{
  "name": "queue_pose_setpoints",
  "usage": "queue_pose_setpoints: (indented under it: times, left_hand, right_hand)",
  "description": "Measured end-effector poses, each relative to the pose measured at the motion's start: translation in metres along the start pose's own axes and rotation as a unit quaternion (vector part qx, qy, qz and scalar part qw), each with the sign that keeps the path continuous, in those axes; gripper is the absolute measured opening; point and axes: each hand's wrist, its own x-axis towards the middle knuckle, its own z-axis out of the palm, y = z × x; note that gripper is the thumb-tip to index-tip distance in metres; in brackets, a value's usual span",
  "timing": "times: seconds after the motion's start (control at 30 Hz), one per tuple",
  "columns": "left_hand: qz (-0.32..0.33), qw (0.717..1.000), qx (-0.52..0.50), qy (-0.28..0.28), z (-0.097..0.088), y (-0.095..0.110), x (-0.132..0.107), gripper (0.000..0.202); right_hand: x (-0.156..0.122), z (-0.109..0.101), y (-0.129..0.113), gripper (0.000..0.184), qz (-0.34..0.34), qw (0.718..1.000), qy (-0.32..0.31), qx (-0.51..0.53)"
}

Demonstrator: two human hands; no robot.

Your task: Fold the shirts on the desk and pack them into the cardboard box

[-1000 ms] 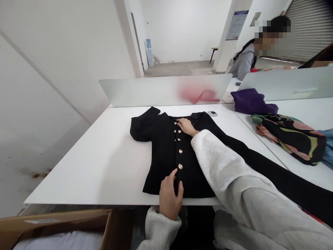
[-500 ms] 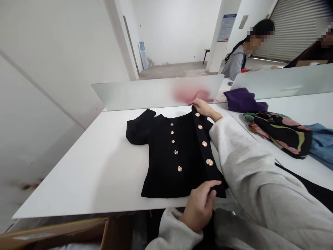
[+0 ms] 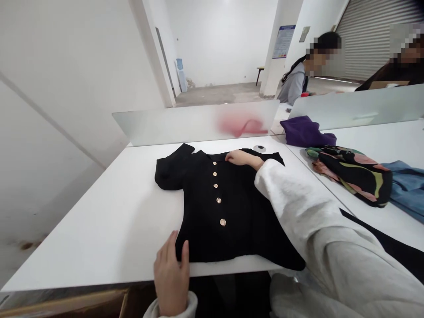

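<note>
A black short-sleeved top with a row of gold buttons down its front lies spread on the white table. At its neckline, my right hand has its fingers closed on the upper front edge, right of the top button. My left hand rests at the lower left corner of the hem, fingers stretched out and thumb apart, touching the cloth's edge. The right side of the top is partly covered by my right sleeve.
On the right lie a purple garment, a patterned garment and blue denim. A frosted divider borders the table's far edge. Below the near edge stands a cardboard box. A person sits beyond the divider.
The lifted button strip on the right has been laid down leftward, and its buttons no longer show. My right hand moved left to the neckline; my left hand moved left to the hem corner.
</note>
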Motion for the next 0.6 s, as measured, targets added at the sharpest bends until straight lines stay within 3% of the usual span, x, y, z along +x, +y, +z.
queue_pose_setpoints:
  times: [0.1, 0.2, 0.33, 0.47, 0.6]
  left_hand:
    - [-0.095, 0.994, -0.011, -0.05, -0.005, -0.009, 0.004, 0.057]
    - [-0.173, 0.967, -0.13, -0.135, -0.008, -0.003, 0.005, 0.049]
    - [-0.282, 0.913, -0.258, -0.143, -0.013, 0.001, 0.003, 0.045]
    - [-0.348, 0.849, -0.363, -0.161, -0.019, -0.002, 0.0, 0.056]
    - [-0.353, 0.831, -0.394, -0.168, -0.023, -0.004, -0.005, 0.063]
  right_hand:
    - [0.025, 0.021, -0.025, 0.042, -0.009, 1.0, 0.009, 0.013]
    - [0.043, 0.041, -0.04, 0.039, 0.008, 0.999, 0.03, 0.028]
    - [0.054, 0.058, -0.049, 0.033, 0.054, 0.996, 0.052, 0.058]
    - [0.056, 0.057, -0.05, 0.021, 0.067, 0.991, 0.057, 0.103]
    - [0.052, 0.04, -0.041, 0.024, 0.056, 0.982, 0.064, 0.166]
